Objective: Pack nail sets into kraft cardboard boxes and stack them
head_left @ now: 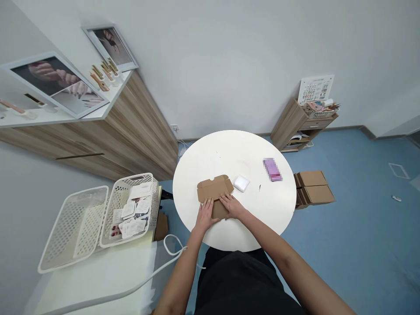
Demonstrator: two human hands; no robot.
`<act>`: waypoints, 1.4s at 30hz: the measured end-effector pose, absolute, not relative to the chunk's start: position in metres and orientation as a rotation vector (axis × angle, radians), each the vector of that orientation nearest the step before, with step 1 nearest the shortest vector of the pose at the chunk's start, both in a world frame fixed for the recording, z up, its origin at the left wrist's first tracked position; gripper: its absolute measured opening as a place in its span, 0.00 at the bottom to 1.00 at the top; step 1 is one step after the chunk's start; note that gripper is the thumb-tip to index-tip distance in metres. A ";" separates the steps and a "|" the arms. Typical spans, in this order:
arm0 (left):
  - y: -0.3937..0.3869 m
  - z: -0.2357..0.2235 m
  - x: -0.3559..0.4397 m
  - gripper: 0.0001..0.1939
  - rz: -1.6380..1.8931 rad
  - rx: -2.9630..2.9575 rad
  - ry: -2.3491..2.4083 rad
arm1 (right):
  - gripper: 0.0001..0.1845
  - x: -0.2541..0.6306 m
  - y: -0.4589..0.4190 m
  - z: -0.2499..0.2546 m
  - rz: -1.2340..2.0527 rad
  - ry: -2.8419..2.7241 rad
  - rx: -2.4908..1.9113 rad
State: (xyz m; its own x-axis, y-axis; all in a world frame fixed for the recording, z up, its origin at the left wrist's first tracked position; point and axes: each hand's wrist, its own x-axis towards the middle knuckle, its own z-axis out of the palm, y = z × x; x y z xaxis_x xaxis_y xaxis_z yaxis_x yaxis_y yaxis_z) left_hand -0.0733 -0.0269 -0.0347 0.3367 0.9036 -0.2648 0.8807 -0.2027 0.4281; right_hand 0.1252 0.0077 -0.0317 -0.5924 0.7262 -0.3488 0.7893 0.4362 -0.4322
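Note:
A brown cardboard box [215, 188] with its lid flap spread away from me lies on the round white table [229, 148]. My left hand [205, 215] rests on its left side, fingers stretched out along the cardboard. On the opposite side my right hand [232, 206] lies with its fingers extended over the fold between lid and base. The palms hide part of the box edges. Just right of the lid sits a small white packet [241, 183], touched by neither hand.
A blurred purple item [272, 169] lies on the table's right. White baskets [151, 210] stand left, one holding several cards, near a white cable [157, 271]. Cardboard boxes [314, 187] are stacked right of the table. A wooden cabinet [141, 113] borders the back left.

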 end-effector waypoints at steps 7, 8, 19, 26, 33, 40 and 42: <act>-0.013 -0.049 -0.082 0.51 0.190 1.988 1.635 | 0.29 0.154 0.035 -0.027 -0.858 2.608 2.123; -0.010 -0.049 -0.084 0.51 0.187 1.975 1.636 | 0.26 0.163 0.044 -0.029 -0.826 2.527 2.289; 0.006 -0.058 -0.090 0.51 0.193 1.956 1.616 | 0.37 0.211 0.105 -0.036 -0.907 1.862 2.313; 0.011 -0.064 -0.087 0.52 0.221 1.962 1.621 | 0.29 0.200 0.100 -0.031 -0.915 1.778 2.283; 0.012 -0.063 -0.080 0.53 0.233 1.989 1.559 | 0.13 0.206 0.082 -0.011 -1.458 1.676 2.520; 0.012 -0.062 -0.039 0.56 0.211 2.005 1.426 | 0.14 0.207 0.048 0.001 -2.174 1.674 2.600; 0.010 -0.061 -0.029 0.57 0.239 2.014 1.382 | 0.14 0.203 0.036 -0.002 -2.035 1.681 2.598</act>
State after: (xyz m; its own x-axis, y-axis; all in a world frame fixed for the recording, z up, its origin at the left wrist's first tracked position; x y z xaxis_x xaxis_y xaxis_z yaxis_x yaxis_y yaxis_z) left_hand -0.0286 0.0096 -0.0614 0.4210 0.8811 -0.2154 0.7574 -0.2108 0.6180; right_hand 0.2031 0.0355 -0.0018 0.0621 0.8807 -0.4696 0.2950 -0.4657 -0.8343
